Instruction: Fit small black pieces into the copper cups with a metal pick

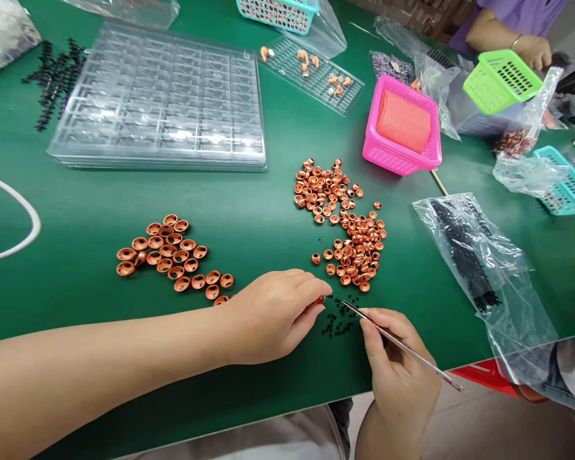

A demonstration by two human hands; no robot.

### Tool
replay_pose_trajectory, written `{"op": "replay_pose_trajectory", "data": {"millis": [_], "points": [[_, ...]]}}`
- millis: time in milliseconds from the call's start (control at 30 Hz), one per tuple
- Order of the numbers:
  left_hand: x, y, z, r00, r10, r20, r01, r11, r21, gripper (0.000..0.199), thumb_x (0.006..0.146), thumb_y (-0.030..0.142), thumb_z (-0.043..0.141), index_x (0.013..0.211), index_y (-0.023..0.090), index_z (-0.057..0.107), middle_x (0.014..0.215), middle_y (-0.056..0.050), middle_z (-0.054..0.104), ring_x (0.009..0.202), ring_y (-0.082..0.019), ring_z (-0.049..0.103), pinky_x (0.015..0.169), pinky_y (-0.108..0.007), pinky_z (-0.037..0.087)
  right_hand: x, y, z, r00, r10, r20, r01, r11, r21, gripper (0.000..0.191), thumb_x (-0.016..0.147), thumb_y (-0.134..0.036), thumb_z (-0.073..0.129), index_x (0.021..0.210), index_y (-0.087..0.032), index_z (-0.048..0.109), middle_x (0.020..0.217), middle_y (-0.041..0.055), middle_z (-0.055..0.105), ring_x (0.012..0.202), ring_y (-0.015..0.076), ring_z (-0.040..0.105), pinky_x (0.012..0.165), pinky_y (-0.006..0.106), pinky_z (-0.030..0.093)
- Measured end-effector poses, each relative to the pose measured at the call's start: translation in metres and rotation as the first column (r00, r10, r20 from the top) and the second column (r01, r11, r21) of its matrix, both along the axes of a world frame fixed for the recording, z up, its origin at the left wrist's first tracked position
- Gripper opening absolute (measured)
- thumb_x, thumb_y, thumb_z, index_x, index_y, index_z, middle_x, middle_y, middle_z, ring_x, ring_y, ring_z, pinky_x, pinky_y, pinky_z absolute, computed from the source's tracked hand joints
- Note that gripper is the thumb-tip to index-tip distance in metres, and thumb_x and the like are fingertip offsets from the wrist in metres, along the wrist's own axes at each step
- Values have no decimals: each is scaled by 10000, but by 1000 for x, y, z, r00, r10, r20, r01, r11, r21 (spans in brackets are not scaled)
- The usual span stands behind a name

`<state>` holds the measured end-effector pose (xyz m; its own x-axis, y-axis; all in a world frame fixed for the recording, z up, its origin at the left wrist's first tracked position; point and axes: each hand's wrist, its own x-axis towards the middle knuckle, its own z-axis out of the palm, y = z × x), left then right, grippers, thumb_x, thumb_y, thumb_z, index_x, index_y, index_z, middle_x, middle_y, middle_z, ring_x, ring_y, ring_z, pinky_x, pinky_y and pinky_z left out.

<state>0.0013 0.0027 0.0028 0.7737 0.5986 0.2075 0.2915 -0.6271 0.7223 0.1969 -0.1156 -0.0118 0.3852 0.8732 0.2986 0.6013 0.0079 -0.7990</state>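
Note:
Between thumb and forefinger, my left hand (273,316) pinches a small copper-coloured cup (321,299), mostly covered by the fingers. My right hand (402,364) grips metal tweezers (402,345) like a pen, their tips pointing left towards that cup. Under and beside the tips lie tiny black pieces (338,326); whether the tips hold one is too small to tell. Beyond my hands spreads a heap of similar copper cups (361,246). A second group of cups (172,249), mostly open side up, lies to the left, partly behind my left wrist.
Stacked clear plastic trays (167,102) stand at the back left, near black sprue-like strips (60,76). A pink basket (400,163) holds an orange-red block. At right lies a plastic bag of black strips (464,255). Another person's hand (531,51) is near a green basket (501,83).

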Motion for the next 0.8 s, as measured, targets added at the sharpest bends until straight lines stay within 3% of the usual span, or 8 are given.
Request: {"op": "replay_pose_trajectory", "data": {"millis": [233,800], "points": [[0,1,-2,996,-26,81,23,999,33,268,954,95,448,1167,95,611,934,-93,694,848,-201,640,725,-313,517,1,0,2,998,63,-5,-64,998,-30,159,866,-151,666,994,-244,679,978,23,719,920,178,691,801,335,580],[-1,3,1,997,-39,-71,37,999,-28,97,953,205,562,1026,162,609,847,-37,662,776,-179,603,681,-288,467,-1,3,5,997,72,-12,-72,997,1,147,857,-134,660,959,-240,672,935,19,719,880,179,692,768,335,577]]}}
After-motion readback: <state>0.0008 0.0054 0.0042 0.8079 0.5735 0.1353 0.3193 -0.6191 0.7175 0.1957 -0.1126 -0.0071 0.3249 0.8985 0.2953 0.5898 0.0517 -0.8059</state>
